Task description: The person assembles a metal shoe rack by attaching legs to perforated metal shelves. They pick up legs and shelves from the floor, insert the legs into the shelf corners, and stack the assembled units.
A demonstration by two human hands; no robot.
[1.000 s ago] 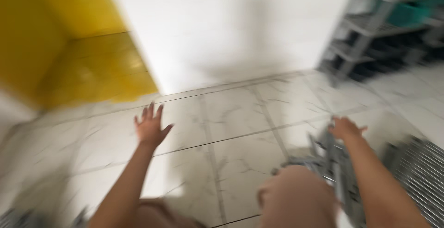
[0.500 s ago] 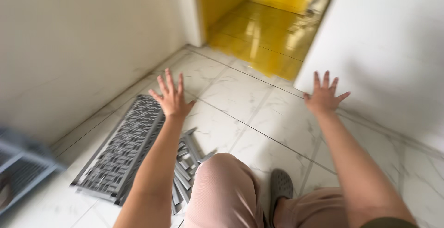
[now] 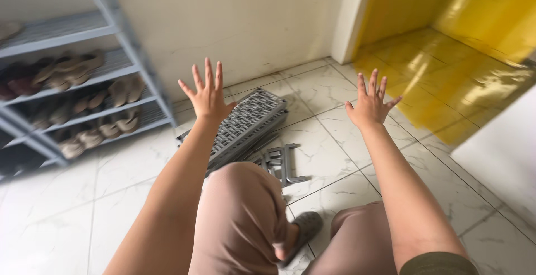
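Left hand (image 3: 207, 97) and right hand (image 3: 371, 103) raised, fingers spread wide, holding nothing. Grey slatted shelf panels (image 3: 245, 125) lie on tiled floor (image 3: 335, 135) below left hand, beside shoe rack (image 3: 84, 85).

grey shelf panels (image 3: 245, 123) on white tiled floor (image 3: 335, 135)

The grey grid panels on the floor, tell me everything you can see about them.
The grid panels are grey, plastic-looking shelf boards with a fine lattice top and solid rims. At least two lie stacked flat on the white tiled floor near the wall, angled, beside the shoe rack. Loose grey frame pieces lie against their near edge. The left hand hovers open over them, apparently not touching.
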